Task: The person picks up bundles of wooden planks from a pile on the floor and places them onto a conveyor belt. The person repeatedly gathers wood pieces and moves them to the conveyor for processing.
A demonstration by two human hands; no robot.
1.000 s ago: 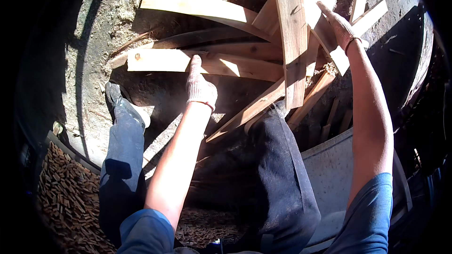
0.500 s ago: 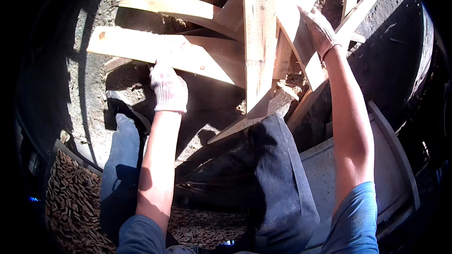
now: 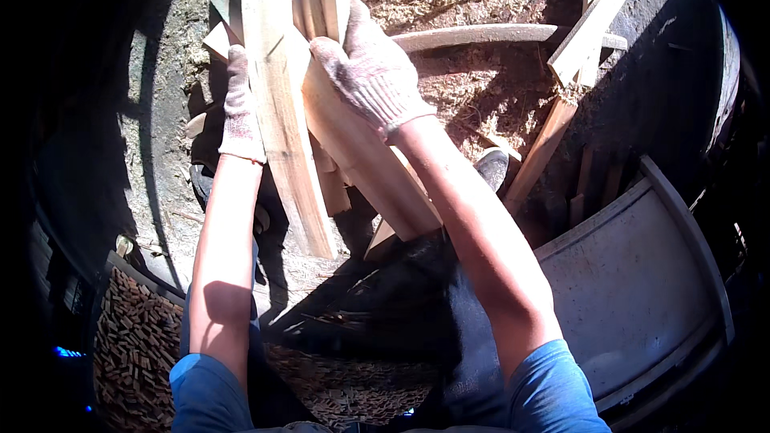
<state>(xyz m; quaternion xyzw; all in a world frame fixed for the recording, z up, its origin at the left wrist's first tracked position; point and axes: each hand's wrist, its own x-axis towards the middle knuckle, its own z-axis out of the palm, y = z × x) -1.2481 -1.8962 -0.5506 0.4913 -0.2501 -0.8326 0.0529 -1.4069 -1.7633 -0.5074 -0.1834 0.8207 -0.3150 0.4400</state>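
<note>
Clasps overlapping wooden boards between gloved left hand and gloved right hand; bears on opposite sides of the bundle.

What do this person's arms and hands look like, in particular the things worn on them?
The left hand and right hand wear pale knitted gloves with ribbed cuffs and pinkish-brown smudges. Short blue sleeves cover the upper arms, leaving the forearms bare. No watch or bracelet is visible.
</note>
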